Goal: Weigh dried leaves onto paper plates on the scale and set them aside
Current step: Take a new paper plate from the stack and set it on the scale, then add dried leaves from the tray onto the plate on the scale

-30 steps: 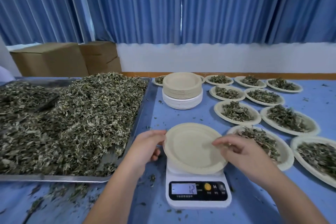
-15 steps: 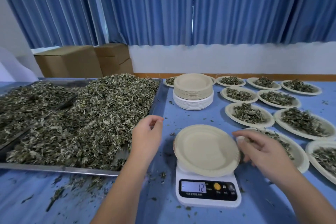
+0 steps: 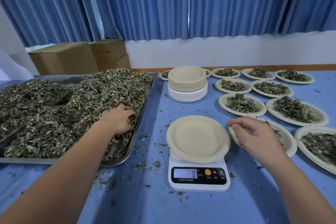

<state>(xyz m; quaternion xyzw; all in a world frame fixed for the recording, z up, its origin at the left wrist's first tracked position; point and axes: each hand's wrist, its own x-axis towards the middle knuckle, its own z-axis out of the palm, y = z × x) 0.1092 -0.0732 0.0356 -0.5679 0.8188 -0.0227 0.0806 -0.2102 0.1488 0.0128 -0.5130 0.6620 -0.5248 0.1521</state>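
Left hand now deep in dried leaves, curled around a clump; right hand relaxed, empty.

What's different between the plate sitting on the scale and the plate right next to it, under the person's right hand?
The plate on the scale is empty; the neighbouring plate holds dried leaves. The plate on the scale sits raised on the white scale; the neighbouring plate lies flat on the blue table. Both are round, cream paper plates.

Blue table; metal tray, scale, filled plates
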